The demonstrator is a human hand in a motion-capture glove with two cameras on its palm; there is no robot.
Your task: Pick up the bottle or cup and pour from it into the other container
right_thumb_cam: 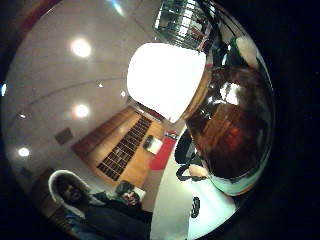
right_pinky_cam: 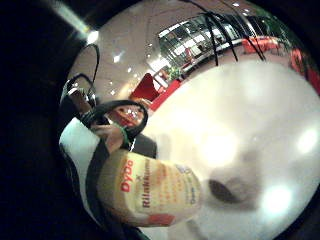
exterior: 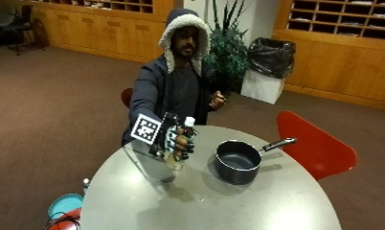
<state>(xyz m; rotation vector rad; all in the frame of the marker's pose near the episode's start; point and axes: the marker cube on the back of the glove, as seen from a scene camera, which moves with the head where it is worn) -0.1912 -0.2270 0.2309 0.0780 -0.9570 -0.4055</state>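
Fingers point(exterior: 183, 143) of your gloved right hand point(exterior: 175, 140) are curled around a small plastic bottle point(exterior: 180, 143), wrapping its middle so only the white cap and the pale base show from the outside view. You hold the bottle upright, lifted just clear of the bench point(exterior: 256, 206), with its base above the surface and a soft shadow beneath it. Up close from the little-finger side, the bottle point(right_pinky_cam: 150, 192) is a rounded cylinder with a glossy cream and yellow label printed in red lettering. From the thumb side, its smooth white cap point(right_thumb_cam: 165, 80) fills the middle of the view, and dark amber liquid shines through the clear, curved shoulder beside it.

Just beside the bottle, towards your left, a dark saucepan point(exterior: 237, 165) stands on the bench. It is round and deep with a matte black inside, and its long straight handle point(exterior: 277, 143) points away from your hand, ending in a lighter tip. The bench is a round, smooth grey top that reflects the ceiling lights. Your bare left hand point(exterior: 217, 100) is raised near your chest in a loose fist, well apart from both things. A red moulded chair point(exterior: 313, 146) sits behind the saucepan.
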